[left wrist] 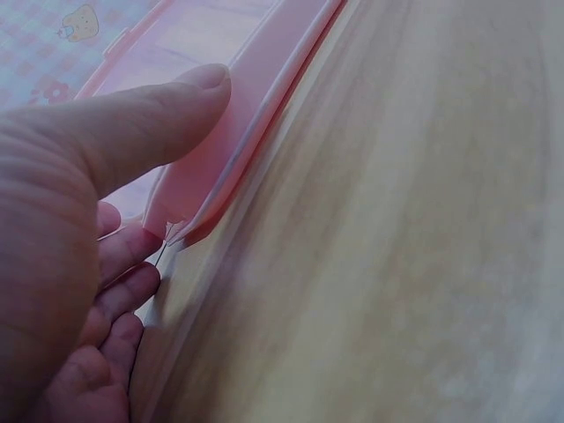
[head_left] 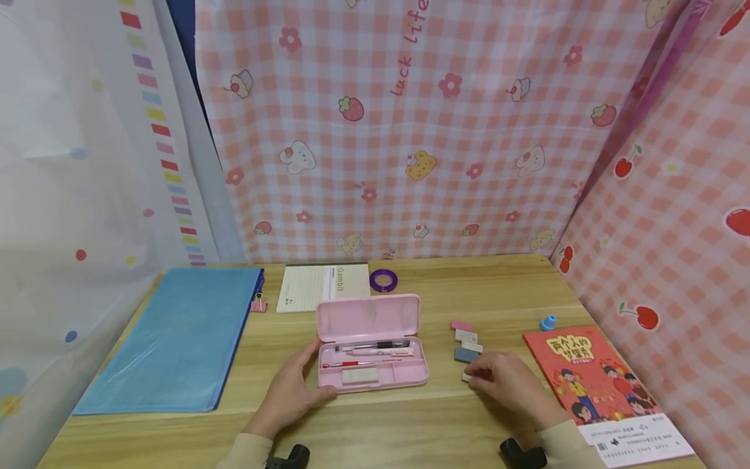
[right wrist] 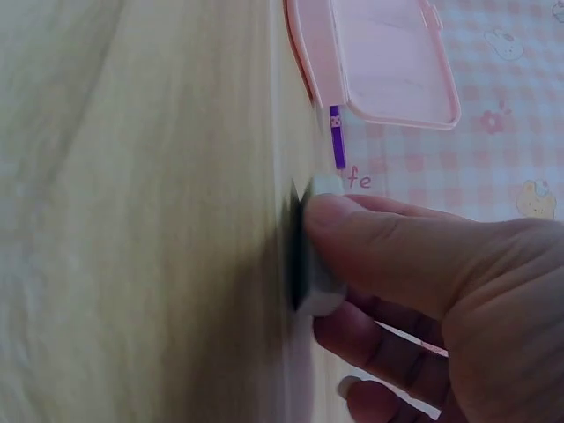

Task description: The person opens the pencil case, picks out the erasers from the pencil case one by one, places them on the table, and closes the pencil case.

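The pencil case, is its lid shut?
No, the pink pencil case lies open, its lid tipped back, with pens and an eraser showing inside.

curtain (head_left: 410,130): "luck life" in pink script, running vertically (the "fe" tail also shows in the right wrist view)
notepad (head_left: 319,285): "Gambol" on the header strip
red book (head_left: 592,384): Chinese title, too small to read
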A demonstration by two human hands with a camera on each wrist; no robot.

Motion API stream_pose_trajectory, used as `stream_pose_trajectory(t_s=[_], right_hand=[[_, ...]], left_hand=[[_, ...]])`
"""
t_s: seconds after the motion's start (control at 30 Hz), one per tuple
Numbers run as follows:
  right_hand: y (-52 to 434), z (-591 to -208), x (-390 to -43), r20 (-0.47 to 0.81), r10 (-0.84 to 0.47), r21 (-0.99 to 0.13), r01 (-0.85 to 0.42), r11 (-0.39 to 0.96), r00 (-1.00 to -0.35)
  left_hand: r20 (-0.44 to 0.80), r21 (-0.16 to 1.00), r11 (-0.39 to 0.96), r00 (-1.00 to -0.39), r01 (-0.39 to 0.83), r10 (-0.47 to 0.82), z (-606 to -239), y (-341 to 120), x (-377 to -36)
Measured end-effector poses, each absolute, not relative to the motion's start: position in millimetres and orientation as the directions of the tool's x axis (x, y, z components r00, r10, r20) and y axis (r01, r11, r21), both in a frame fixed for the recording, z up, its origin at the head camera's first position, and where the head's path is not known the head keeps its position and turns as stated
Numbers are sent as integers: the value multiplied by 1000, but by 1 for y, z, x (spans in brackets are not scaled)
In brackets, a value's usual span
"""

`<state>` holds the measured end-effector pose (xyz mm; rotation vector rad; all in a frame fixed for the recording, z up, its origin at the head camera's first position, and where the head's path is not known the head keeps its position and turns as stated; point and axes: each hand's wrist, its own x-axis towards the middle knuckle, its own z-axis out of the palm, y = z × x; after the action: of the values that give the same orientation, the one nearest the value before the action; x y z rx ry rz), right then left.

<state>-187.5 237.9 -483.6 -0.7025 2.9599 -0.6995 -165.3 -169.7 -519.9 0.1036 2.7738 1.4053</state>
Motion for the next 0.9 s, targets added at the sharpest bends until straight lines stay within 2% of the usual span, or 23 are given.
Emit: stream_pose_trajectory(t_s=[0.3,0.7,0.9], right_hand=[[238,-482,-191,56,-407,-441,-388,809,-912],[233,-484,-194,98,-344,-369,-355,859,-934],[234,-489,-196,145,-369,-348,-397,850,-918]], left_hand=[[-7,809,586,-997,36,72,-519,-170,-166],[-10,807,590,-998,31,66,-519,-168,-166],[-2,803,595,-998,38,67,-520,-169,-165]])
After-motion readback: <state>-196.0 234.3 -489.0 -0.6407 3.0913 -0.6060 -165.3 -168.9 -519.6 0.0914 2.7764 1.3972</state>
